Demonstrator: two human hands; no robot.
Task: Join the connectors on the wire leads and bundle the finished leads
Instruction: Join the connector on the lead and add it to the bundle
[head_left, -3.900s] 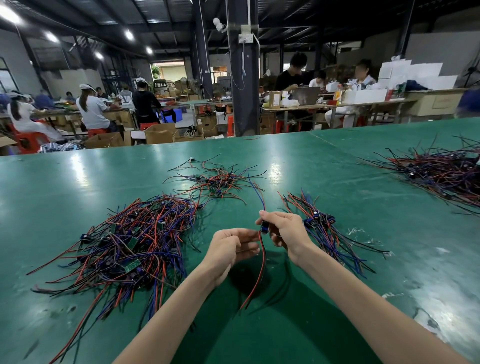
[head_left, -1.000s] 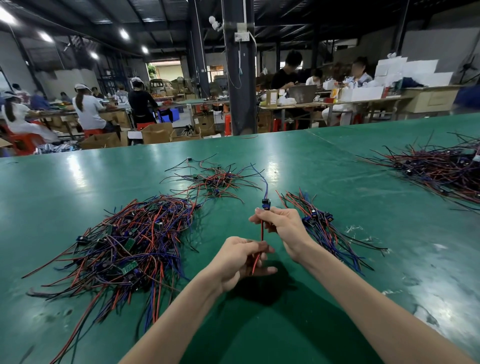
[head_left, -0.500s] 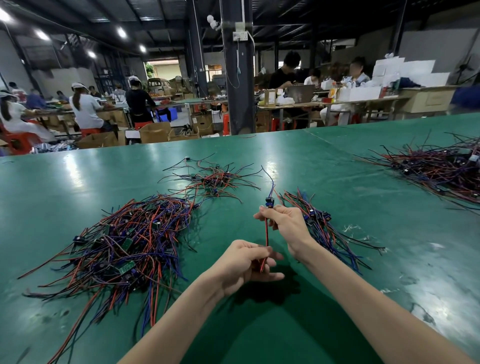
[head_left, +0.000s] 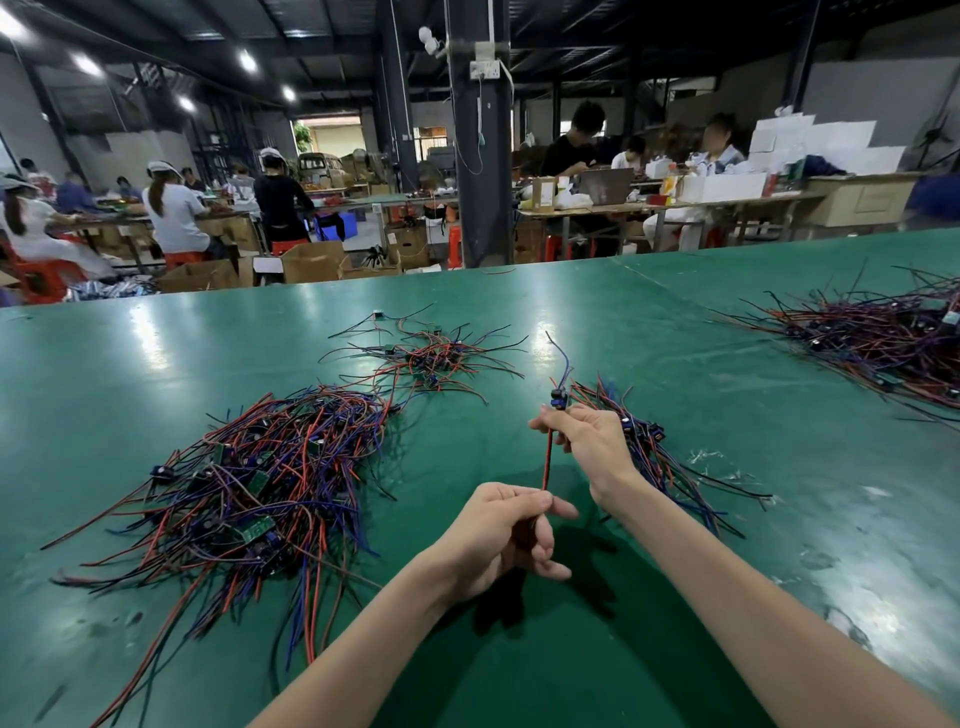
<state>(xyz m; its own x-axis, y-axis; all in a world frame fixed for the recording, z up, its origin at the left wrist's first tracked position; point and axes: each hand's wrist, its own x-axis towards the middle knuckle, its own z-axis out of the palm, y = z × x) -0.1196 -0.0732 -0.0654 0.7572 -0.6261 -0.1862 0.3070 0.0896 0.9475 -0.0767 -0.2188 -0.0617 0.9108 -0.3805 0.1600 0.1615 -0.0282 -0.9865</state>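
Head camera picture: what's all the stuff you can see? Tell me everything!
table: one, green, fills the foreground
big wire pile: one, red, blue and black with small green boards, left of the hands
small wire pile: one, red and black, beyond the big one
wire bundle: one, blue and red, behind the right hand
far wire pile: one, dark red and blue, right edge
held lead: one, red, stretched between both hands
connector: one, blue, at the lead's top end
pillar: one, dark, beyond the table
cardboard boxes: several, brown, floor behind the table
white boxes: a stack, back right
workers: several, at back tables
left hand: pinches the lead's lower end
right hand: pinches the lead below the connector
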